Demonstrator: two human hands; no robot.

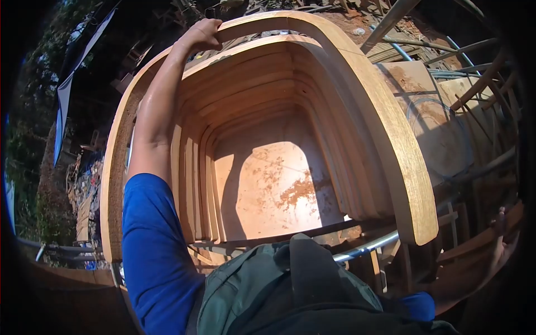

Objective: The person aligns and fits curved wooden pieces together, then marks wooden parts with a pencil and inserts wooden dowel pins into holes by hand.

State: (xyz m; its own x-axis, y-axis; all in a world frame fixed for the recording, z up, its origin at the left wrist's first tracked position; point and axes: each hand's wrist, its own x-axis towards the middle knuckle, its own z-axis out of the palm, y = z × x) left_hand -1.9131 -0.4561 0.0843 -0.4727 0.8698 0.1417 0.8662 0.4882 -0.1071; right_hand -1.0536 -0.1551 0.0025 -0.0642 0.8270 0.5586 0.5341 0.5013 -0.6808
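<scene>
My left hand (202, 34) is closed around the far curved bar of a U-shaped wooden frame (385, 111). The frame is pale, thick and smoothly rounded at its corners, with its two legs pointing back toward me. Beneath it sits a stack of similar U-shaped wooden pieces (245, 78), their inner walls stepped in layers. A flat wooden panel (268, 184) with reddish dirt and bright sun lies inside the stack. My right hand (498, 243) is low at the far right, in shadow beside a brown wooden board (466, 248); its fingers are too dim to read.
A metal pipe (368, 247) runs just in front of my body. At the right are a dusty board (410, 78), poles (391, 25) and a coil of thin wire (438, 134). A blue-grey tarp (64, 106) hangs at the left, above scattered scraps and bare ground.
</scene>
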